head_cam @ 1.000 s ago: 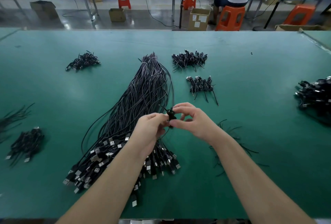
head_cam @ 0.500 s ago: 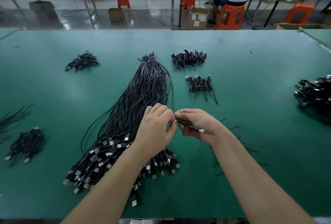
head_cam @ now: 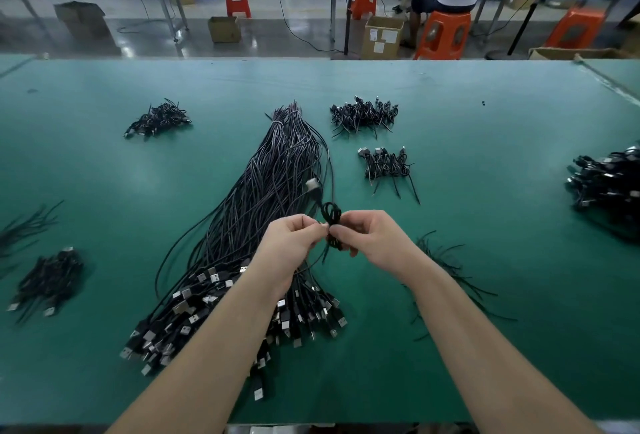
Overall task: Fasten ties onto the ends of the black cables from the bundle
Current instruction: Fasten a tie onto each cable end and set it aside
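head: black cable [head_cam: 331, 222] coiled, looped.

A green tabletop [head_cam: 502, 211] carries a long bundle of black cables [head_cam: 263, 198] at its centre, plugs fanned toward six o'clock. Small coiled cable piles lie at eleven [head_cam: 157, 120], one [head_cam: 363, 114] and just below it [head_cam: 386, 165], at three [head_cam: 609, 184] and at eight [head_cam: 48, 281]. Loose ties [head_cam: 450, 270] lie at four.

factory assembly floor | long green worktable [head_cam: 485, 191] | orange stools [head_cam: 443, 35] | cartons [head_cam: 382, 36]
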Demonstrator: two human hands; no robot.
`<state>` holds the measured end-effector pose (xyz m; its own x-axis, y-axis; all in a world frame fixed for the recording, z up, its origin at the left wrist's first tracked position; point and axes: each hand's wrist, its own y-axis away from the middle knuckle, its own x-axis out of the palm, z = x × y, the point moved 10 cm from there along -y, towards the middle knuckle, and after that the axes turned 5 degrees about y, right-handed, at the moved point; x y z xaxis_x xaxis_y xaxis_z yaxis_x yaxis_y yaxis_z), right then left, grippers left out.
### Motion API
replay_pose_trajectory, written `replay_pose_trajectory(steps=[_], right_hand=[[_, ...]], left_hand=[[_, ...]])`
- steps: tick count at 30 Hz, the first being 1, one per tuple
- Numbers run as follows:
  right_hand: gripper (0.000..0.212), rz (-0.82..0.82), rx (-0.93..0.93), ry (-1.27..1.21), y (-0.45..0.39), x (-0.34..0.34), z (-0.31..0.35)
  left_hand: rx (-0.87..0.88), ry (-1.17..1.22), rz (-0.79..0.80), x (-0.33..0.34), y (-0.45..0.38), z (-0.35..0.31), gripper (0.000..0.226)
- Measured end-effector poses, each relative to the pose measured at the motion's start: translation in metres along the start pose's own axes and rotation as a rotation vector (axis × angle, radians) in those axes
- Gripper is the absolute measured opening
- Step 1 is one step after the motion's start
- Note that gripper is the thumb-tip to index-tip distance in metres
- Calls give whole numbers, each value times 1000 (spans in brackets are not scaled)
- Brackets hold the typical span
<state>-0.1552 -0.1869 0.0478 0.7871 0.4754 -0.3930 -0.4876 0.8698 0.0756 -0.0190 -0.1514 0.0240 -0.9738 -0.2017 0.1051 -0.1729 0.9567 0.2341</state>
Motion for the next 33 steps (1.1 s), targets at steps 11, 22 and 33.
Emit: replay_pose_trajectory(steps=[11, 22, 33], right_hand=[[16, 51, 259, -410, 3, 10, -15], [19, -108, -171, 238, 5, -8, 27], [5, 39, 355, -521, 7, 12, -17]], left_hand=[[760, -750, -30, 22, 40, -70, 15], [-50, 72, 47, -1, 3, -2, 42], [526, -520, 5, 18, 28, -55, 21]])
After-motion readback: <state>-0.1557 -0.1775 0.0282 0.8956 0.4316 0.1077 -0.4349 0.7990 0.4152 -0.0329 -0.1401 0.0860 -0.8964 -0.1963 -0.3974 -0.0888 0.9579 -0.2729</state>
